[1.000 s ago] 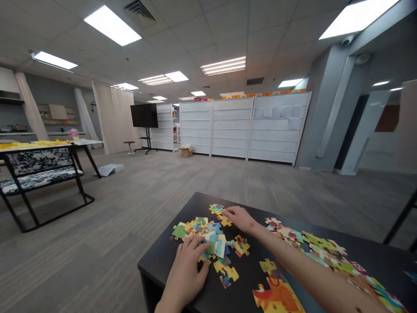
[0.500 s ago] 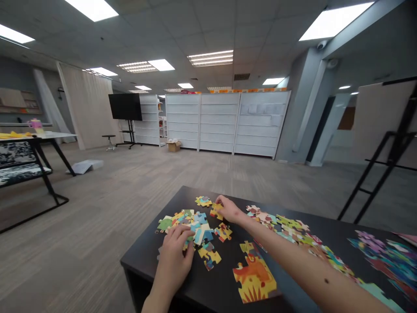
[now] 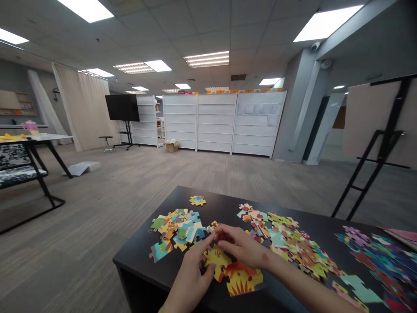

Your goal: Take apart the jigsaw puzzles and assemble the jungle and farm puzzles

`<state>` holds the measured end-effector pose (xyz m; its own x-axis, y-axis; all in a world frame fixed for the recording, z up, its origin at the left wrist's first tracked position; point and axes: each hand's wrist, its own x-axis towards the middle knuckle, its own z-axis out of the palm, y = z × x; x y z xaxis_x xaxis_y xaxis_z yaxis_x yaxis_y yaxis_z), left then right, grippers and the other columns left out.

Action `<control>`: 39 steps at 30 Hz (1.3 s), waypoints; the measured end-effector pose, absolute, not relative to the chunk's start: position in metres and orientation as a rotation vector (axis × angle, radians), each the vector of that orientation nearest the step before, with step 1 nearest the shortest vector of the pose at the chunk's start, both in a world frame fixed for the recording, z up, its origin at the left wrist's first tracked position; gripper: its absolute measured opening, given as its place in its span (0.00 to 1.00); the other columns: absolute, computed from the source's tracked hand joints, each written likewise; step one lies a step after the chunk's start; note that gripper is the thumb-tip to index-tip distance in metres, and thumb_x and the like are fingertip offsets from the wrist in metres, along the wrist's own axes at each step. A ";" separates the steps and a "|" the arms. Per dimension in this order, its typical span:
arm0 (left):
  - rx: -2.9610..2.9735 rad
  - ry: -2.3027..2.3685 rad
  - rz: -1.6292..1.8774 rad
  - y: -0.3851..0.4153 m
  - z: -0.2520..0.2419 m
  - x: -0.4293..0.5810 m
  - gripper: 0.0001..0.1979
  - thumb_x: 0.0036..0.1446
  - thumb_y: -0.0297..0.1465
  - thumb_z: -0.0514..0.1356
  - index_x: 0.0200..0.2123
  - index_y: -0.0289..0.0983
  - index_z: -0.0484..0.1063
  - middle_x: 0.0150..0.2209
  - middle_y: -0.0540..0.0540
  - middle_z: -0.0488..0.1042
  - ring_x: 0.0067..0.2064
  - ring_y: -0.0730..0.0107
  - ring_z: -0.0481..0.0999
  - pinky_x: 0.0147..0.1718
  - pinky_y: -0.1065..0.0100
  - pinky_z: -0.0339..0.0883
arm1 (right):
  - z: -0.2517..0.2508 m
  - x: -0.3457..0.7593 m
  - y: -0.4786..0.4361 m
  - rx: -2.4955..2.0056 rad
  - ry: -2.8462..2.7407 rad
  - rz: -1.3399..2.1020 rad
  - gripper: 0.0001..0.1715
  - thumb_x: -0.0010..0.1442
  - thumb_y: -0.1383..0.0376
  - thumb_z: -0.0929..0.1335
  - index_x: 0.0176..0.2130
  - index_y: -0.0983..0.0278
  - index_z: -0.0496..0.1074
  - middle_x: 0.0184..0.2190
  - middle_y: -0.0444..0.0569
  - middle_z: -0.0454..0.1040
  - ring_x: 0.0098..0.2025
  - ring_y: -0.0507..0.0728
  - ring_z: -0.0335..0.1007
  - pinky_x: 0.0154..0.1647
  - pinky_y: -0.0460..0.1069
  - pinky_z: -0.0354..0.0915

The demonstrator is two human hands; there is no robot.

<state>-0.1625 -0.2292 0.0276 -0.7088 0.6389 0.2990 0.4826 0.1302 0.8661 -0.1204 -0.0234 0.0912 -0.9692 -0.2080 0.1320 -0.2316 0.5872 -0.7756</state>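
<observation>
My left hand point(image 3: 192, 278) and my right hand point(image 3: 243, 250) meet near the front edge of the black table point(image 3: 137, 261). Both pinch a yellow jigsaw piece point(image 3: 216, 257), which rests against the joined orange and yellow section point(image 3: 243, 280). To the left lies a loose pile of pieces point(image 3: 177, 226), and a single piece point(image 3: 197, 200) sits apart near the table's far edge. An assembled strip of puzzle point(image 3: 293, 243) runs to the right of my right forearm.
Another patch of purple and blue pieces point(image 3: 374, 252) lies at the table's right end. A black easel frame point(image 3: 368, 174) stands behind it. A table with a patterned bench point(image 3: 19, 169) is at far left; white shelving point(image 3: 224, 124) lines the back wall.
My right hand drew back from the far pieces with a yellow piece, and my left hand left the pile; both now meet over the orange section. The camera view shifted right.
</observation>
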 end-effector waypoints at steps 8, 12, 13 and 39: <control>0.970 2.253 1.588 -0.226 0.022 -0.162 0.20 0.51 0.27 0.60 0.49 0.41 0.72 0.34 0.51 0.70 0.28 0.72 0.72 0.25 0.74 0.64 | 0.064 -0.074 0.023 0.260 -2.662 0.907 0.12 0.69 0.64 0.60 0.38 0.61 0.71 0.38 0.50 0.76 0.41 0.58 0.72 0.46 0.54 0.67; 0.900 2.212 1.620 -0.224 0.022 -0.163 0.17 0.52 0.30 0.62 0.47 0.39 0.71 0.33 0.53 0.66 0.26 0.75 0.70 0.24 0.75 0.62 | 0.055 -0.071 0.022 0.320 -2.713 0.903 0.11 0.65 0.70 0.60 0.40 0.60 0.70 0.40 0.49 0.75 0.44 0.58 0.72 0.50 0.54 0.67; 0.878 2.206 1.629 -0.224 0.023 -0.164 0.16 0.52 0.32 0.62 0.46 0.39 0.71 0.32 0.53 0.65 0.25 0.76 0.69 0.23 0.75 0.61 | 0.054 -0.071 0.021 0.327 -2.718 0.910 0.13 0.63 0.73 0.60 0.42 0.60 0.70 0.42 0.50 0.75 0.45 0.58 0.72 0.50 0.54 0.66; 1.025 2.750 1.274 -0.184 0.032 -0.175 0.12 0.53 0.29 0.65 0.42 0.39 0.77 0.33 0.48 0.74 0.41 0.57 0.74 0.42 0.59 0.65 | 0.040 -0.078 0.020 0.278 -2.672 0.861 0.26 0.45 0.83 0.58 0.40 0.62 0.65 0.42 0.50 0.71 0.47 0.60 0.67 0.51 0.56 0.64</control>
<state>-0.1754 -0.1844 0.0324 -0.7932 0.5273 0.3046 0.5734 0.4783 0.6652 -0.0777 0.0199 0.0400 -0.9301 -0.0857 0.3573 -0.2781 0.7996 -0.5322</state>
